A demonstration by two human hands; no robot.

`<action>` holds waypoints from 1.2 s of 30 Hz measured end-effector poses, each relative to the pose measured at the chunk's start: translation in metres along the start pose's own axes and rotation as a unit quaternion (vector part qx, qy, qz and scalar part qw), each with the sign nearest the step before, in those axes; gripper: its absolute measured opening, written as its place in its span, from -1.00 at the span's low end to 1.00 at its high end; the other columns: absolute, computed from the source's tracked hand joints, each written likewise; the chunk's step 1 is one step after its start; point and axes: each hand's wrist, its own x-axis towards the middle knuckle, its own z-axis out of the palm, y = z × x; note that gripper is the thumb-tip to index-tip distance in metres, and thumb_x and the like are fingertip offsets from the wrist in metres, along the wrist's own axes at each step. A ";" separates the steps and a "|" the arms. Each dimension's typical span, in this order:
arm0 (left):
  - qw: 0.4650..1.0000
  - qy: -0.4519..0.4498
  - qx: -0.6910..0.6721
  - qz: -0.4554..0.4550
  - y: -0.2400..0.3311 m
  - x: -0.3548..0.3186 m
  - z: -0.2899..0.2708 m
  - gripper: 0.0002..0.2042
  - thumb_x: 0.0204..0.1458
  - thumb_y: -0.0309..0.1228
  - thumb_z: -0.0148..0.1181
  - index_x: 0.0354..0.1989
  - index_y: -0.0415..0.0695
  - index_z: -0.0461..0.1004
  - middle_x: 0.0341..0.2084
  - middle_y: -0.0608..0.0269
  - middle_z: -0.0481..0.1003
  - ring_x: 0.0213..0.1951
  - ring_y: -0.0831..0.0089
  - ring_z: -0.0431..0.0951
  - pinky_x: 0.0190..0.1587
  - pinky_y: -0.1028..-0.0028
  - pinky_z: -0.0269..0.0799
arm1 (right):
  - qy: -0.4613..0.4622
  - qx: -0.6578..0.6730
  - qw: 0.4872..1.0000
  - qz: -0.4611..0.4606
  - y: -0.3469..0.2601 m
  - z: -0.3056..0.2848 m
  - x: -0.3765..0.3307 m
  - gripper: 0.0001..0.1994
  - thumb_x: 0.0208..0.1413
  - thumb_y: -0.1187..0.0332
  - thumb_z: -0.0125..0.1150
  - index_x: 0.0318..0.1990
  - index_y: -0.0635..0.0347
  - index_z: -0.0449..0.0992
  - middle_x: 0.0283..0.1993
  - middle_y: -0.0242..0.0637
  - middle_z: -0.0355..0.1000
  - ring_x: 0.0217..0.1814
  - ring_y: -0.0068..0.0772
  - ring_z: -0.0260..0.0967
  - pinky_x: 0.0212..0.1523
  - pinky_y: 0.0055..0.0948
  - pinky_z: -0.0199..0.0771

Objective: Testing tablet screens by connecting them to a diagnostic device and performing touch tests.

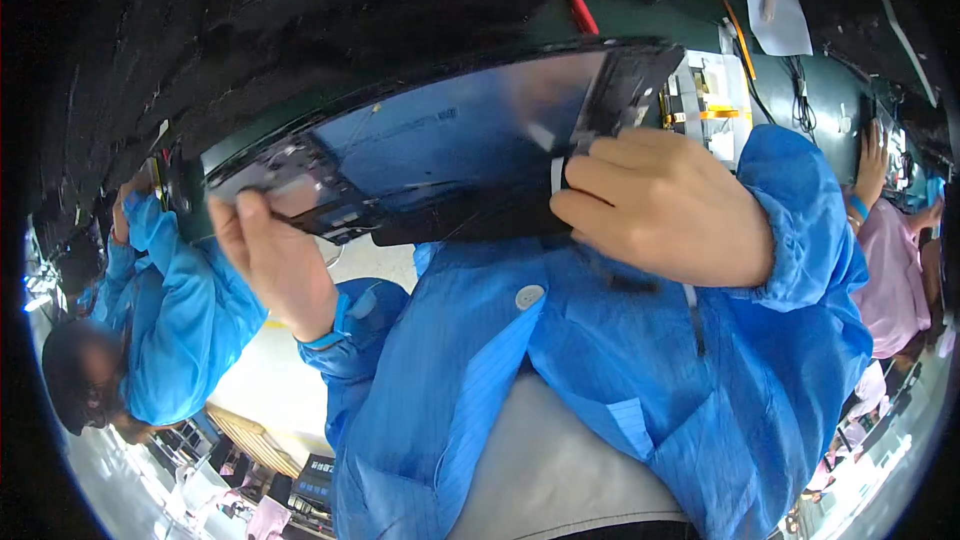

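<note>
A wide, flat device with a shiny dark-blue middle (450, 130) is tilted up in front of me, and bare electronic parts show at both of its ends. My left hand (275, 255) grips its left end, thumb on the near face and fingers at the edge. At the right end is my right hand (670, 200), fingers curled in a closed pinch against the device. A small white piece (557, 176) shows beside those fingertips. What the right fingers hold is hidden, and a dark blur lies below them.
Behind the device a red-handled tool (578, 6) lies on the dark green bench (650, 15). Right of it stand a white tray of parts (728, 90), white paper (775, 0) and a black cable (800, 95). Co-workers sit left, in a blue sleeve (185, 290), and right, in pink (890, 280).
</note>
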 end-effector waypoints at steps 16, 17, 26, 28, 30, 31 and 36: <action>0.824 -0.445 -0.171 0.307 0.059 -0.005 0.012 -0.89 0.07 -0.26 0.08 -0.23 0.18 0.43 -0.36 0.44 0.49 -0.38 0.32 0.50 -0.36 0.39 0.30 | 0.209 0.867 0.401 0.207 0.014 0.014 -0.049 -0.58 0.17 0.21 -0.03 0.12 0.23 0.29 0.02 -0.03 0.39 0.08 -0.16 0.33 0.07 -0.26 0.33; 0.770 -0.515 -0.152 0.345 0.060 0.009 0.012 -0.87 0.05 -0.33 0.08 -0.22 0.16 0.45 -0.31 0.44 0.53 -0.32 0.32 0.53 -0.29 0.42 0.39 | 0.274 0.818 0.441 0.247 0.010 0.023 -0.057 -0.59 0.16 0.25 -0.02 0.13 0.23 0.29 0.03 -0.05 0.39 0.07 -0.19 0.33 0.07 -0.28 0.34; 0.606 -0.521 0.205 0.565 0.020 0.046 -0.034 -0.79 -0.03 -0.46 0.12 -0.19 0.04 0.50 -0.27 0.13 0.56 -0.18 0.24 0.55 -0.13 0.33 0.47 | 0.257 0.666 0.547 0.437 -0.007 0.048 -0.065 -0.73 0.15 0.38 0.00 0.00 0.16 0.42 -0.06 -0.23 0.36 0.01 -0.32 0.30 0.08 -0.46 0.24; 0.608 -0.428 0.376 0.553 -0.005 0.044 -0.040 -0.75 -0.08 -0.51 0.13 -0.18 -0.03 0.53 -0.21 0.12 0.55 -0.13 0.19 0.54 -0.08 0.27 0.45 | 0.222 0.501 0.660 0.514 -0.009 0.053 -0.051 -0.71 0.14 0.41 0.02 0.02 0.18 0.42 -0.11 -0.23 0.35 -0.03 -0.35 0.29 0.04 -0.51 0.23; 0.585 -0.454 0.396 0.543 -0.023 0.043 -0.045 -0.71 -0.10 -0.49 0.12 -0.14 -0.07 0.52 -0.13 0.08 0.51 -0.09 0.13 0.51 -0.05 0.22 0.43 | 0.257 0.478 0.672 0.504 -0.008 0.059 -0.040 -0.70 0.12 0.44 0.04 0.03 0.19 0.42 -0.17 -0.24 0.34 -0.07 -0.38 0.28 0.00 -0.56 0.22; 0.564 -0.457 0.417 0.548 -0.028 0.043 -0.047 -0.67 -0.12 -0.46 0.10 -0.10 -0.11 0.51 -0.06 0.04 0.47 -0.05 0.08 0.49 -0.03 0.17 0.41 | 0.325 0.455 0.686 0.465 -0.012 0.065 -0.034 -0.71 0.11 0.44 0.07 0.01 0.19 0.44 -0.23 -0.24 0.36 -0.12 -0.41 0.29 -0.03 -0.59 0.24; 0.595 -0.532 0.490 0.351 -0.004 0.036 -0.046 -0.42 -0.31 -0.27 0.31 0.04 -0.06 0.44 0.12 0.05 0.31 0.13 0.09 0.31 0.18 0.07 0.17 | 0.336 0.192 0.789 0.477 0.006 0.078 -0.038 -0.78 0.04 0.47 0.13 -0.12 0.20 0.51 -0.41 -0.20 0.40 -0.41 -0.42 0.33 -0.34 -0.44 0.35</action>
